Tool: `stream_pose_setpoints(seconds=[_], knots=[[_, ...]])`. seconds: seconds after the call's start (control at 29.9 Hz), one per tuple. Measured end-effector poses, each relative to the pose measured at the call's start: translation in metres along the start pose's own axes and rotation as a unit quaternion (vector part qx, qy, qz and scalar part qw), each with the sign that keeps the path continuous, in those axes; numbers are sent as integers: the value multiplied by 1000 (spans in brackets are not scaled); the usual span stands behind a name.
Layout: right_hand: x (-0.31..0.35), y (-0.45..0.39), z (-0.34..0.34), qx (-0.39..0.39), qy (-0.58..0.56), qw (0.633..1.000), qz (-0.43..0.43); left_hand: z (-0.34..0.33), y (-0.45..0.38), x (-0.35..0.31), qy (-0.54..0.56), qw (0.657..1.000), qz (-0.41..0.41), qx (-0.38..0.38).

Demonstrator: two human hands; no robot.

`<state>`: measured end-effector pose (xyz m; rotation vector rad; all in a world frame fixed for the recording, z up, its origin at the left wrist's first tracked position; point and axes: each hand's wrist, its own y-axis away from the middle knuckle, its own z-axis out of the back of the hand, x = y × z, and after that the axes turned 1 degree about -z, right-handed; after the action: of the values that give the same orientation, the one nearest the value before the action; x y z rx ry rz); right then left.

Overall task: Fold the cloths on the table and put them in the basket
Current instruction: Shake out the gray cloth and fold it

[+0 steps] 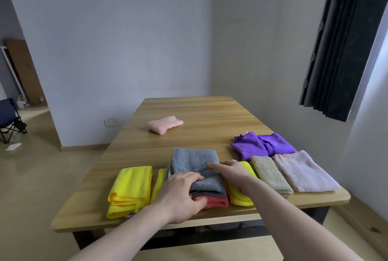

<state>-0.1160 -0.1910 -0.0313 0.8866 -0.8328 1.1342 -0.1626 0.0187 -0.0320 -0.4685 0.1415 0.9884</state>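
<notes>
The grey cloth (195, 168), long axis running near to far, is gripped by the left hand (180, 193) and touched by the right hand (228, 169) with straight fingers.

Two bare forearms and hands (180, 193), no sleeves, rings or watch.

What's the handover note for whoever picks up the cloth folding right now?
Left hand: grips the near edge of the grey cloth, thumb on the red cloth beneath.
Right hand: flat, fingers straight on the grey cloth.
Around them on the table: yellow cloth, purple cloths, beige cloth, pale pink cloth, far pink cloth.
Done: most look folded.
Left: finish the grey one; basket not in view.
</notes>
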Motion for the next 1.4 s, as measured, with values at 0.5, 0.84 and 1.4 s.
stream_pose_setpoints(seconds=[0.5, 0.84, 1.4], knots=[[45, -28, 6, -3, 56, 995, -85, 19, -7, 21, 176, 972, 63, 142], [69, -41, 10, 89, -41, 993, -69, 18, -6, 28, 197, 970, 48, 134], [50, 34, 14, 57, 166, 938, 298, 18, 17, 47, 48, 981, 6, -190]])
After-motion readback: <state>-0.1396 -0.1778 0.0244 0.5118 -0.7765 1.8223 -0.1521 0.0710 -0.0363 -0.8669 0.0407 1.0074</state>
